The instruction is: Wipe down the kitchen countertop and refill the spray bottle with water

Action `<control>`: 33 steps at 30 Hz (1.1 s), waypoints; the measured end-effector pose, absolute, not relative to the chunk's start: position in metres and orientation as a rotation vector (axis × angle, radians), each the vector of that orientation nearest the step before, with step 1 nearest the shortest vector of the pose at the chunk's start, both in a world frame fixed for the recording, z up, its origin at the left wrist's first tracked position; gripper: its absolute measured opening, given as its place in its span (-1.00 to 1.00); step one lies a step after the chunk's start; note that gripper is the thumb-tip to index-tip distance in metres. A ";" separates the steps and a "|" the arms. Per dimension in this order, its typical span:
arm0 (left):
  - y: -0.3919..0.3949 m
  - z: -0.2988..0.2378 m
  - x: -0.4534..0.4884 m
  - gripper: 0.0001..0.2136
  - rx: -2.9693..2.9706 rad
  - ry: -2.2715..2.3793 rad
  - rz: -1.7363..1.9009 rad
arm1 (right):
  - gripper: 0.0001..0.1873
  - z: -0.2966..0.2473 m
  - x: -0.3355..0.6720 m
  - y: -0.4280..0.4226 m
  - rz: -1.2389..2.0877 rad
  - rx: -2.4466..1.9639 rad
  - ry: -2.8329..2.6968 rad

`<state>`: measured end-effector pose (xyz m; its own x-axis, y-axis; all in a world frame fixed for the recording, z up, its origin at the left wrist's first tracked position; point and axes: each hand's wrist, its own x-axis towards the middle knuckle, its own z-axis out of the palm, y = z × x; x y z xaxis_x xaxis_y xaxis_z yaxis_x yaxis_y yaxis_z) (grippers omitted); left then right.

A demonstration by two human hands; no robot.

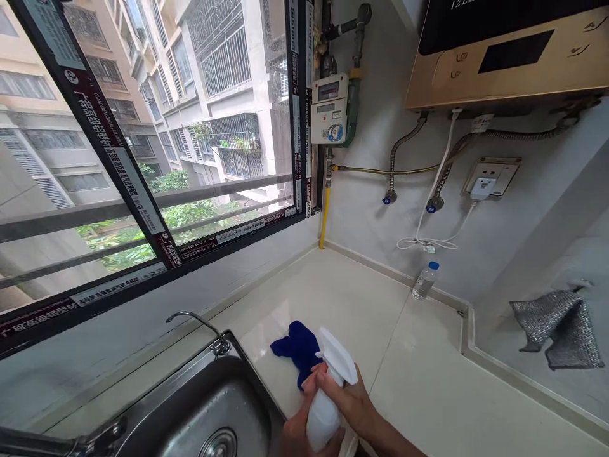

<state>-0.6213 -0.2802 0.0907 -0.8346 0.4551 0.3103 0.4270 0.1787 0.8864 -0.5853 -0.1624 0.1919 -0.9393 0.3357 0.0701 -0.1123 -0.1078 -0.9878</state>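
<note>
A white spray bottle (324, 419) is held between both hands, low in the middle of the head view. My left hand (301, 426) wraps around the bottle's body from the left. Up at the neck, just under the white spray head (337, 355), my right hand (346, 398) is closed on the bottle from the right. Some of its fingers are hidden behind the bottle. Just beyond the bottle, a crumpled dark blue cloth (299, 348) lies on the pale countertop (361, 298), beside the sink; neither hand visibly grips it.
A steel sink (200, 406) with a thin curved faucet (204, 322) lies at left. A clear bottle with a blue cap (425, 281) stands by the back wall. Grey mesh cloths (556, 327) hang at right. A water heater (504, 57), gas meter (329, 109) and window frame (238, 236) are above.
</note>
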 end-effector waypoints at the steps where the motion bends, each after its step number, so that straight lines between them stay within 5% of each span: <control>1: -0.278 0.089 -0.621 -0.31 0.911 2.429 1.804 | -0.52 0.191 -0.586 -0.162 2.118 -0.319 -1.839; 13: -0.266 0.077 -0.615 -0.39 1.039 2.491 1.901 | -0.47 0.188 -0.588 -0.155 2.135 -0.427 -1.841; 27: -0.292 0.083 -0.635 -0.39 1.269 2.449 1.776 | -0.69 0.200 -0.579 -0.154 2.367 -0.007 -1.858; 33: -0.305 0.098 -0.647 -0.45 1.289 2.397 1.681 | -0.41 0.196 -0.569 -0.140 2.258 0.004 -1.954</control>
